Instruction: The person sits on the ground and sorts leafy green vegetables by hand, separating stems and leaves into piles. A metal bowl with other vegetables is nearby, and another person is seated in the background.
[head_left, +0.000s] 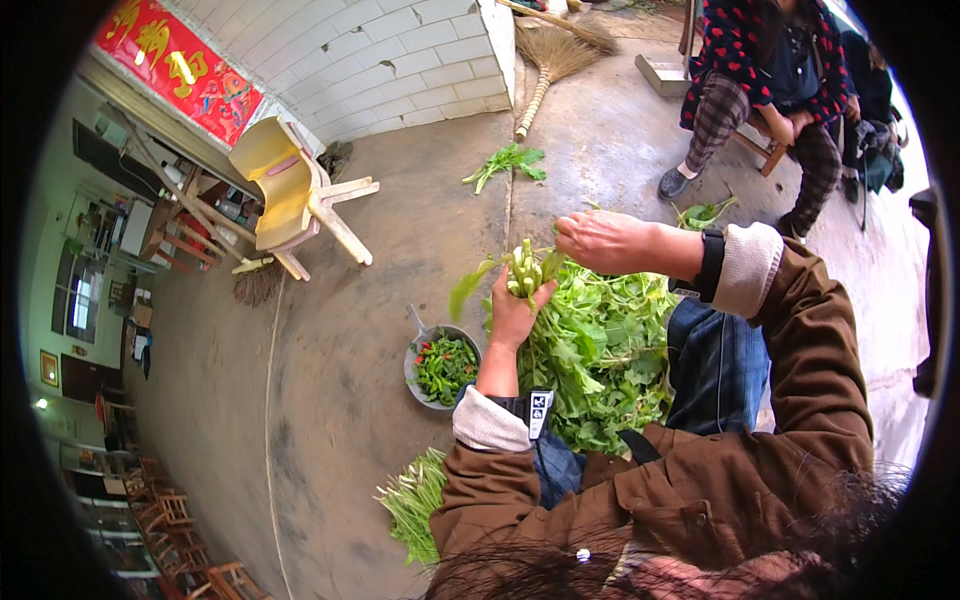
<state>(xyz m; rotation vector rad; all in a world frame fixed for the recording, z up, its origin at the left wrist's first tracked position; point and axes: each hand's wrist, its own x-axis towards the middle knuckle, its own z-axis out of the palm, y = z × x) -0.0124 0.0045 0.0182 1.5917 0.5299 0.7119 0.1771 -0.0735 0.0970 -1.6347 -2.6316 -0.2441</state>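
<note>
My left hand (516, 309) is closed around a bunch of leafy green stems (529, 274), their pale cut ends pointing up. Just to the right of the bunch, my right hand (600, 238) has its fingers pinched together; whether something thin is between them cannot be told. Below both hands a large heap of leafy greens (607, 337) lies between my legs. A grey handled pan (411, 367) holding green and red chili peppers (446, 367) stands on the floor left of the heap. Another pile of greens with pale stems (416, 502) lies by my left elbow.
Loose leafy sprigs (510, 163) lie on the concrete floor (360, 315) ahead. A yellow plastic chair (281, 184) is tipped over at the left, near a broom (255, 289). Another straw broom (551, 64) lies beyond. A seated person (787, 82) is at the upper right, near a metal dustpan (664, 76).
</note>
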